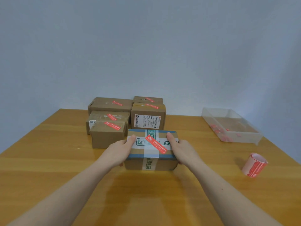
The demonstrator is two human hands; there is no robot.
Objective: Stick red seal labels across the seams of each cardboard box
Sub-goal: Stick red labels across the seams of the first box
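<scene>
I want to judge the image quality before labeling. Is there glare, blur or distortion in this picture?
Head view: soft glare on the table between the forearms; wide-angle bending curves the table edges; the clear bin and the label roll at the right look soft; the box held by the left hand and right hand is fairly sharp.

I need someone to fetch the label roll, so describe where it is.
On the wooden table, look right of the taped box held in both hands. The label roll lies alone near the right edge, in front of the clear bin: a pink-red paper cylinder.
</scene>
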